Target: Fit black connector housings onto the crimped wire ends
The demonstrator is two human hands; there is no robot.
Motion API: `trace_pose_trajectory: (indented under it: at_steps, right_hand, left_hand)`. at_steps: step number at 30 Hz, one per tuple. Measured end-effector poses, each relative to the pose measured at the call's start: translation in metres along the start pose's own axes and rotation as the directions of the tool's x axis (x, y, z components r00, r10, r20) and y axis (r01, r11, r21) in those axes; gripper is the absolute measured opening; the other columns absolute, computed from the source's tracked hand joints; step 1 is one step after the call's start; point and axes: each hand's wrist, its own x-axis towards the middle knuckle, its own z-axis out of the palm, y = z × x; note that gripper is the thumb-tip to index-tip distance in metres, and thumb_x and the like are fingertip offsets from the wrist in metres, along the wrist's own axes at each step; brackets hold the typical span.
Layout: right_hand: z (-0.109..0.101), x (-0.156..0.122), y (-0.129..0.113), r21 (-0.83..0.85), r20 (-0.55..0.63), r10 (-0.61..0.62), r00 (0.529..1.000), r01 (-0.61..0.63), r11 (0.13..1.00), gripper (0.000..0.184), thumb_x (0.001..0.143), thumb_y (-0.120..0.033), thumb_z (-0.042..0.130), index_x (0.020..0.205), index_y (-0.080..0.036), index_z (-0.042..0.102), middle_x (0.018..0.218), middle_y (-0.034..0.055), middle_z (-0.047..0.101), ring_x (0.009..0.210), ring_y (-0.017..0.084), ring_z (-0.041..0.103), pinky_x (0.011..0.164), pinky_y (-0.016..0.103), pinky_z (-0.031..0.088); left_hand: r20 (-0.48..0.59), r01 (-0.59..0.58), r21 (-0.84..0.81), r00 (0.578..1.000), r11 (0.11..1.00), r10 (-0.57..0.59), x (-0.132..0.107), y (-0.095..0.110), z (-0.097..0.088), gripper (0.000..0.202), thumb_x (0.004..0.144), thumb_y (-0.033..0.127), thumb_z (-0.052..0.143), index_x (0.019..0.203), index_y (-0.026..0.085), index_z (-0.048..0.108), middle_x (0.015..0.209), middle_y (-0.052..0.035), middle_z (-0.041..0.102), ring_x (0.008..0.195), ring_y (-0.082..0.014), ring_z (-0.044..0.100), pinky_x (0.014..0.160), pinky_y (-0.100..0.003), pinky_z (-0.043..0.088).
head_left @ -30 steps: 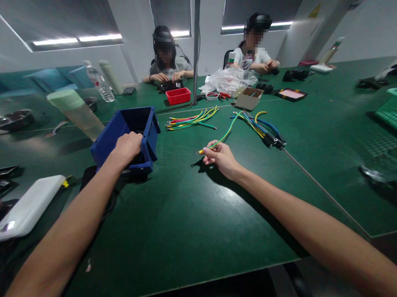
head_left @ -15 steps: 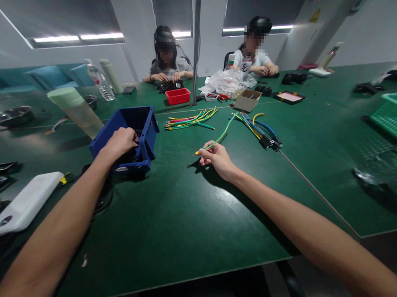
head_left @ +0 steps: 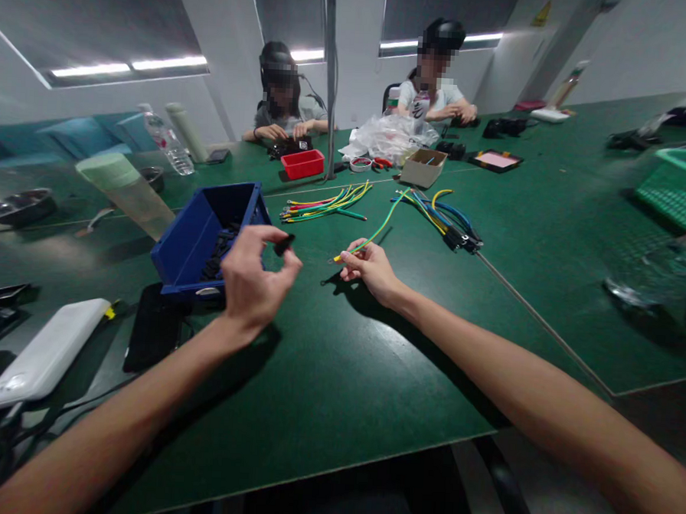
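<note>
Between thumb and index finger my left hand (head_left: 256, 282) pinches a small black piece (head_left: 284, 245), just right of the blue bin (head_left: 174, 244). Small black parts (head_left: 220, 250) like it lie inside that bin. My right hand (head_left: 371, 270) is closed on a green-and-yellow wire (head_left: 384, 222) near its yellow-sleeved end, where a ring terminal points left. The wire's other end rises away toward the back. Behind my hands lies a bundle of coloured wires (head_left: 328, 204). Farther right, a second wire bundle (head_left: 437, 216) has black covers (head_left: 462, 239) on its near ends.
A red tray (head_left: 302, 164), a cardboard box (head_left: 422, 167) and a plastic bag (head_left: 383, 140) stand at the back, before two seated people. On the left are a black phone (head_left: 154, 328) and a white power bank (head_left: 47, 353). A green basket (head_left: 677, 186) sits at right.
My left hand has come out of the blue bin and moved right, now with a small black piece in its fingertips. My right hand still holds the wire in nearly the same place.
</note>
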Motion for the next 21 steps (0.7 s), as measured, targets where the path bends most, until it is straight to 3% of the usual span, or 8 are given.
trace_pose_trajectory:
  at_steps: [4,7,15,21]
  right_hand:
    - [0.003,-0.001,-0.002,-0.009,-0.043,0.002,0.999,-0.002,1.000,0.044,0.064,-0.043,0.078,0.084,-0.021,0.045,0.069,-0.0028,0.067,0.050,0.009,0.060,0.047,0.020,0.048]
    - [0.007,-0.006,-0.005,-0.026,-0.083,0.009,0.996,-0.012,1.000,0.042,0.066,-0.041,0.077,0.084,-0.021,0.045,0.071,-0.0024,0.066,0.051,0.009,0.060,0.045,0.020,0.047]
    - [0.018,-0.018,-0.001,-0.087,-0.202,-0.005,0.979,-0.013,0.996,0.039,0.069,-0.042,0.073,0.085,-0.022,0.044,0.069,-0.0056,0.059,0.048,0.009,0.058,0.040,0.019,0.042]
    - [0.016,-0.028,0.006,-0.156,-0.188,-0.113,0.976,0.084,0.984,0.038,0.073,-0.044,0.071,0.088,-0.022,0.043,0.062,-0.0069,0.058,0.045,0.009,0.055,0.040,0.020,0.041]
  left_hand:
    - [0.258,0.126,-0.230,0.964,0.965,-0.064,-0.045,0.005,0.036,0.013,0.076,0.013,0.060,0.088,0.017,0.062,0.084,-0.0022,0.067,0.078,-0.0158,0.063,0.074,-0.029,0.050]
    - [0.377,0.256,-0.259,0.915,0.931,-0.147,-0.055,-0.005,0.047,0.011,0.076,0.014,0.061,0.085,0.018,0.064,0.082,-0.0021,0.069,0.076,-0.0158,0.064,0.073,-0.029,0.050]
    - [0.478,0.405,-0.331,0.851,0.852,-0.218,-0.051,-0.012,0.049,0.009,0.075,0.015,0.061,0.082,0.018,0.067,0.077,-0.0007,0.071,0.069,-0.0135,0.064,0.066,-0.026,0.049]
    - [0.479,0.428,-0.340,0.845,0.838,-0.237,-0.052,-0.016,0.050,0.007,0.075,0.017,0.063,0.081,0.018,0.065,0.077,-0.0006,0.069,0.069,-0.0139,0.064,0.066,-0.026,0.049]
